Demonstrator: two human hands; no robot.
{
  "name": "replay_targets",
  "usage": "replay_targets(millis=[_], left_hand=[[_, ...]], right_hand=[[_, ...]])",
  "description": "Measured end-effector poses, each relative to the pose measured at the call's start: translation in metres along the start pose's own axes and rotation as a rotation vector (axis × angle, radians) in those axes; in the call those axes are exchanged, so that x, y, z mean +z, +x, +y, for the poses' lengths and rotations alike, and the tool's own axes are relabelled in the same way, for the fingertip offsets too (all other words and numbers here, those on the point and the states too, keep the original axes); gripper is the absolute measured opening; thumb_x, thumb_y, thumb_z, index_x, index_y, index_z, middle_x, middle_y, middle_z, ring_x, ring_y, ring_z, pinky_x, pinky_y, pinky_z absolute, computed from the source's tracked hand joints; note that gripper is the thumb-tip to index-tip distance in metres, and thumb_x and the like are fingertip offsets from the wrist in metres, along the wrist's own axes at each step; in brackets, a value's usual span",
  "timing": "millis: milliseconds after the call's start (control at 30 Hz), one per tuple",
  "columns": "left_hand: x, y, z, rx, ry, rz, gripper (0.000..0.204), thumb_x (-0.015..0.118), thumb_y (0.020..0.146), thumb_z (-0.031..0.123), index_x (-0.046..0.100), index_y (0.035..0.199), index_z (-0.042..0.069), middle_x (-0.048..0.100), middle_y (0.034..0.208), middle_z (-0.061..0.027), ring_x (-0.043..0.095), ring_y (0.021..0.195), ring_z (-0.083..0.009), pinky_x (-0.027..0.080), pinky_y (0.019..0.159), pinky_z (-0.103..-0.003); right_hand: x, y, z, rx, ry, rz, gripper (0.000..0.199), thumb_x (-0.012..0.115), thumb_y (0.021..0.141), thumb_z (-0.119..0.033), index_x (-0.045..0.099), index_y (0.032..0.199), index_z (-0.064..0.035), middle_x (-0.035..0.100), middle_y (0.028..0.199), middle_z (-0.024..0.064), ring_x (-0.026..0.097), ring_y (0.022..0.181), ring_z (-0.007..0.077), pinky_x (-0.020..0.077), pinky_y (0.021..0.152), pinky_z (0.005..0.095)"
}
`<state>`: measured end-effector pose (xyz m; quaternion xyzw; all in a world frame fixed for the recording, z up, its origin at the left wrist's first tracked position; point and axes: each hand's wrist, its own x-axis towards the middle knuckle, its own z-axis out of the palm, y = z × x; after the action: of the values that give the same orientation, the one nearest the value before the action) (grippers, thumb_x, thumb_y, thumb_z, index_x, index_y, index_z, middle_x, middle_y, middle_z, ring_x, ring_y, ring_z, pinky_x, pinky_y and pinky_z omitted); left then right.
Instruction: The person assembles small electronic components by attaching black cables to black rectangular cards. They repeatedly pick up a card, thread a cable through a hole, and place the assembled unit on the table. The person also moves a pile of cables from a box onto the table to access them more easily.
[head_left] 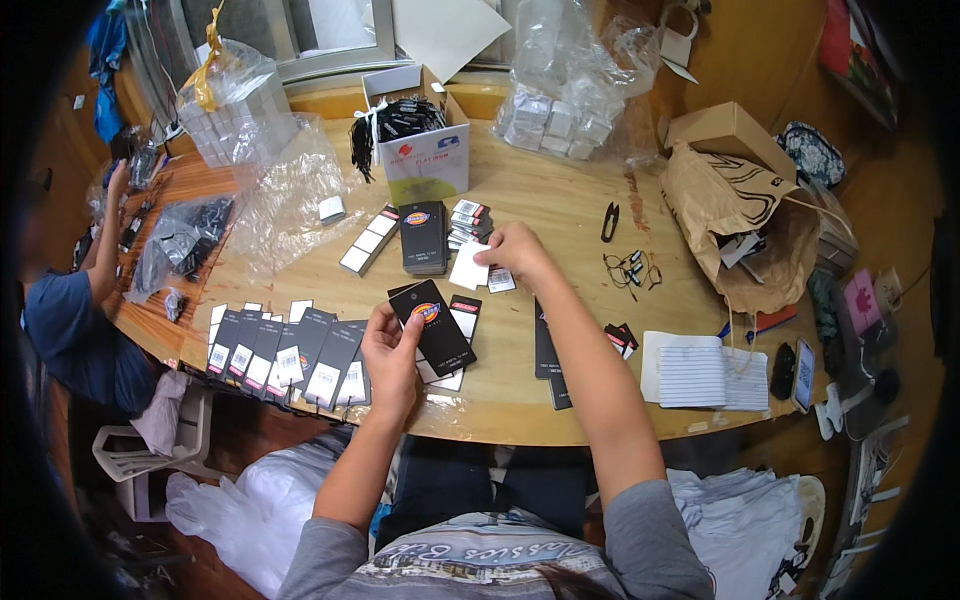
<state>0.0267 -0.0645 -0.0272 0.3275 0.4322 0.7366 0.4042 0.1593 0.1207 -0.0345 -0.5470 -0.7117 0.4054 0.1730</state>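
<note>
Black hang tags (442, 345) with a red and blue oval emblem are gripped in my left hand (391, 355), thumb on top, near the table's front edge. Between the fingertips of my right hand (517, 258) is a small white card (467, 268), just right of a tall stack of black tags (423, 245). Small barcode labels (468, 215) lie in piles beyond that hand. A long strip-like stack of white labels (366, 240) rests left of the black stack. Fanned along the front edge, several black tags (310, 345) carry barcode labels. More black tags (547, 345) lie partly behind my right forearm.
An open box (425, 165) of black strings stands at the back, between plastic bags of white bundles (240, 120) (555, 125). Thread snips (609, 222), loose black strings (632, 270), a notebook (712, 372), a phone (803, 375) and a paper bag (720, 225) lie rightward. A co-worker (85, 320) sits left.
</note>
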Motion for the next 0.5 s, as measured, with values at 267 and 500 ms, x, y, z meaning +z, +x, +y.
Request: replay_targets(millis=[267, 500], left_hand=[[-0.006, -0.001, -0.001, -0.014, 0.007, 0.004, 0.017, 0.053, 0.077, 0.001, 0.047, 0.092, -0.001, 0.056, 0.088, -0.0074, 0.052, 0.081, -0.0094, 0.040, 0.073, -0.021], [-0.001, -0.004, 0.001, -0.026, -0.090, -0.056, 0.019, 0.045, 0.083, 0.005, 0.036, 0.099, 0.002, 0.053, 0.086, -0.0093, 0.054, 0.082, -0.0133, 0.044, 0.071, -0.022]], right_hand=[[-0.081, -0.087, -0.006, -0.157, -0.518, 0.239, 0.021, 0.062, 0.059, -0.008, 0.048, 0.075, -0.0029, 0.056, 0.070, 0.0101, 0.056, 0.069, 0.0223, 0.0431, 0.059, 0.0323], [-0.076, -0.118, 0.006, -0.069, -0.770, 0.052, 0.024, 0.061, 0.065, -0.020, 0.056, 0.084, -0.0055, 0.058, 0.077, 0.0128, 0.055, 0.077, 0.0278, 0.0424, 0.066, 0.0353]])
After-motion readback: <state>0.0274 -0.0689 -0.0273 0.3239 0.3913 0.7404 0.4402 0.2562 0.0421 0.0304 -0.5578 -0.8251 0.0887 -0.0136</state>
